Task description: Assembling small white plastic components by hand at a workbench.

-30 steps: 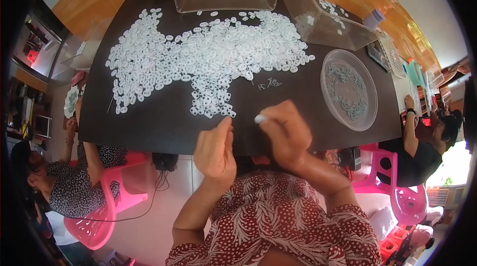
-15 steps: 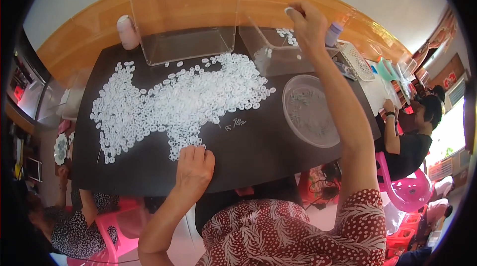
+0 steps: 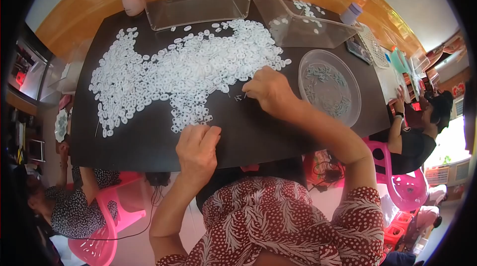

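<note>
A wide heap of small white oval plastic pieces with holes (image 3: 198, 62) spreads across the dark table. At the heap's near tip, my left hand (image 3: 198, 152) rests with curled fingers pressed together; anything inside them is hidden. Right of it, my right hand (image 3: 271, 92) pinches at the tabletop, with a thin small metal pin (image 3: 245, 95) showing at its fingertips. A few loose pins (image 3: 238, 98) lie just beside those fingers. More small pins (image 3: 325, 74) lie in a round clear plastic tub (image 3: 358, 109) to the right.
Behind the heap stand a large clear box (image 3: 198, 23) and a second clear bin (image 3: 318, 40) containing some white pieces. A pink bottle (image 3: 131, 0), a purple-capped bottle (image 3: 351, 13) and a phone (image 3: 358, 51) are at the back. People sit at left and right.
My right hand has come down from above the clear bin, where it held a white piece, to the loose pins. The view has tilted downward. My left hand stays by the heap's near tip.
</note>
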Demonstrator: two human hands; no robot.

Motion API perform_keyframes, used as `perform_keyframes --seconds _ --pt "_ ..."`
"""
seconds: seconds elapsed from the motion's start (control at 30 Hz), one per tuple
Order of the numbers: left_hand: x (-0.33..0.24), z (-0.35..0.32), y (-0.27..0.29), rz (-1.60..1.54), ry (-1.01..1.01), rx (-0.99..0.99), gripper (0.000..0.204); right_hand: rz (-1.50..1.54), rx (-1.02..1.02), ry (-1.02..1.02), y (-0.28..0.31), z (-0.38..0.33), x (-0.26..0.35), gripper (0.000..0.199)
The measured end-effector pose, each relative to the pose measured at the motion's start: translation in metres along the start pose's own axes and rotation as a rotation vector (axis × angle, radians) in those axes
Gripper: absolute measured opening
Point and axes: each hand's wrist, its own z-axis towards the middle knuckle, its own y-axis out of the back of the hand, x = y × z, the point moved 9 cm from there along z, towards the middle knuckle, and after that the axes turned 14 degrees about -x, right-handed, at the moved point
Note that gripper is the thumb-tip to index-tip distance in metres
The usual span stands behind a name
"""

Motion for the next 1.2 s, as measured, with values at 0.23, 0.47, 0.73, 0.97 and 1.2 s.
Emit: perform_keyframes --seconds 0.23,0.47,0.73,0.97,1.2 --pt "-0.001 -0.007 0.008 -0.120 0.228 -0.064 0.020 -0.069 0.016 0.009 -0.033 0.002 0.021 0.012" --pt "0.014 -0.015 0.011 -0.238 0.435 -0.064 0.011 -0.188 0.038 0.062 -0.054 0.004 0.025 0.009" --pt "0.053 -0.050 0.000 -0.772 1.164 -0.253 0.016 0.103 -0.011 0.009 -0.026 0.006 0.055 0.010" --pt "0.048 -0.055 -0.012 -0.922 1.300 -0.243 0.011 0.488 0.147 -0.379 -0.014 -0.003 0.069 0.010" --pt "0.041 -0.055 -0.011 -0.907 1.262 -0.248 0.011 0.666 0.185 -0.565 -0.021 -0.018 0.068 0.007"
